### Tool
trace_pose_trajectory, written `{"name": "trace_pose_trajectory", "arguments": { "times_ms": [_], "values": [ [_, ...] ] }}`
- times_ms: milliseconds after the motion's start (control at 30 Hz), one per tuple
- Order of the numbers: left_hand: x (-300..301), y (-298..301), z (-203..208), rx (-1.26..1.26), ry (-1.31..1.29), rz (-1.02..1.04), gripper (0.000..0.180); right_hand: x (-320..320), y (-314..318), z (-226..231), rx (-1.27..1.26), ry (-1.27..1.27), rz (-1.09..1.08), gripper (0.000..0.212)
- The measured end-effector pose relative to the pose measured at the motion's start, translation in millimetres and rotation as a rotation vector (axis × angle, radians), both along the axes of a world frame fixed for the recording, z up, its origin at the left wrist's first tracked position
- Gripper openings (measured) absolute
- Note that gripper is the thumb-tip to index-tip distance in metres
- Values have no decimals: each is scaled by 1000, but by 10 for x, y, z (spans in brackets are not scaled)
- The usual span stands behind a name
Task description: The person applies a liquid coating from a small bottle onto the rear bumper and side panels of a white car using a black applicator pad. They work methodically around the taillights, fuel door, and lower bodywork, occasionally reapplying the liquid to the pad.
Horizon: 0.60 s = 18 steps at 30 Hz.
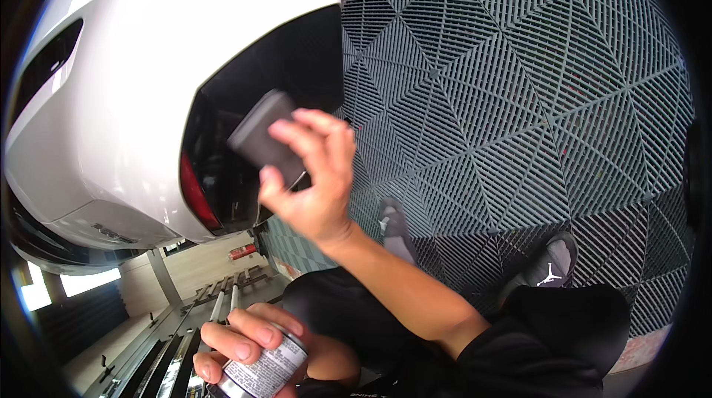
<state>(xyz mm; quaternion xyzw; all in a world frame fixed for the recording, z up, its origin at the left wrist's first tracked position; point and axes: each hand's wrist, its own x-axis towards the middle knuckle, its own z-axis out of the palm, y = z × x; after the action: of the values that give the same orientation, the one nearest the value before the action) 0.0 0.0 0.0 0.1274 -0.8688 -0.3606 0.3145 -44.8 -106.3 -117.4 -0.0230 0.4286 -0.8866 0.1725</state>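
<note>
My right hand [315, 175] grips a dark grey, block-shaped sponge pad [263, 131], thumb on one side and fingers on the other. The hand is slightly blurred. The pad lies over the glossy black lower trim [297, 57] of a white car bumper [156, 86] and seems to touch it. Low in the picture, my left hand [252, 335] is wrapped round a small silver can [263, 372] with a printed label. The can's lower end is cut off by the picture's edge, and its top is hidden by my fingers.
A red reflector [196, 194] sits in the trim's corner. Grey slatted floor tiles [489, 94] spread to the right, with my dark shoes [549, 261] on them. At lower left are metal rails [200, 309], a red cylinder [242, 252] and a pale wall [204, 268].
</note>
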Motion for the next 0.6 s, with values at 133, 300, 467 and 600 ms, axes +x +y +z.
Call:
{"name": "trace_pose_trajectory", "arguments": {
  "times_ms": [133, 300, 467, 600],
  "values": [
    [245, -34, -65, -32, 53, 18, 80, 50, -263, -578, 72, -248, -5, 45],
    [447, -159, -45, -57, 52, 25, 80, 56, -400, -946, 17, -475, 63, 48],
    [675, -346, -140, -139, 252, 259, 81, 255, -323, -442, 53, -372, 64, 49],
    [788, -457, -73, 25, 259, 351, 81, 335, -106, -67, 2, -246, 11, 49]
  ]
}}
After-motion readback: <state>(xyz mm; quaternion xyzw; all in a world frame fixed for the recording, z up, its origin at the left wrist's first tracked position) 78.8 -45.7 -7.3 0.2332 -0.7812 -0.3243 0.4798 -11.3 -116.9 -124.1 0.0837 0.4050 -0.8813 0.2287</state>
